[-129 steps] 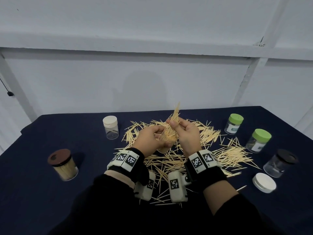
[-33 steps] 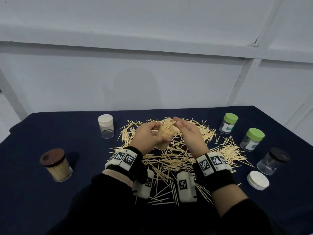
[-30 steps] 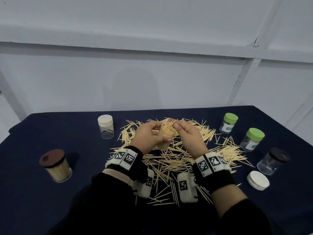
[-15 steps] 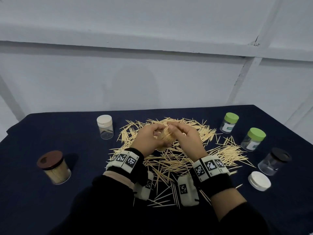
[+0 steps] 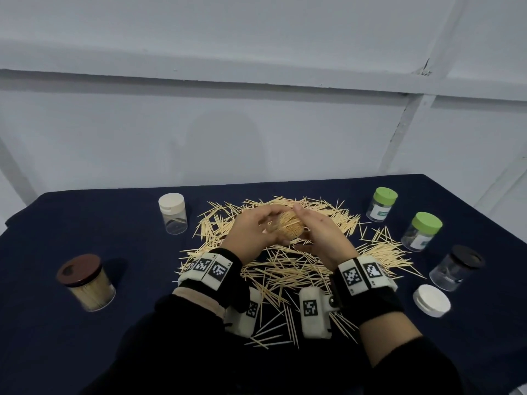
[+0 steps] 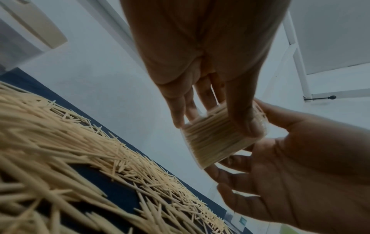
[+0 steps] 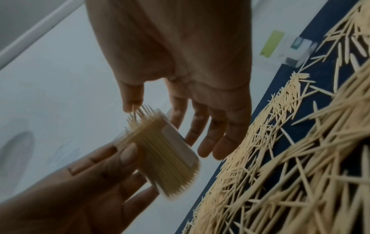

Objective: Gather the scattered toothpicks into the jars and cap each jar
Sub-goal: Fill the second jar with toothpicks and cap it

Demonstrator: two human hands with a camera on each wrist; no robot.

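Jars, capped, on cloth: 5 — white-capped jar [image 5: 172, 213] far left; brown-capped jar [image 5: 85, 282] near left, packed with toothpicks; two green-capped jars [image 5: 382, 204] [image 5: 422, 230] right; black-capped jar [image 5: 456, 267] near right.
Jars, uncapped: 1 — clear jar [image 5: 289, 226] full of toothpicks, held tilted above the pile between both hands.
Loose caps: 1 — white cap [image 5: 431, 300], flat on cloth just in front of black-capped jar.
Scattered toothpicks [image 5: 288, 269]: too many to count; one broad pile at centre of dark blue cloth [image 5: 57, 337], some strays toward the near edge.
Left hand [image 5: 252, 234]: raised over pile; thumb on near wall of clear jar, fingers curled round far wall, firm hold.
Right hand [image 5: 320, 233]: beside the jar on its right; fingers loosely extended under and beside the jar, thumb tip at toothpick points protruding from the mouth; nothing pinched.
Wrists: banded with black-and-white marker tags, both off the cloth.
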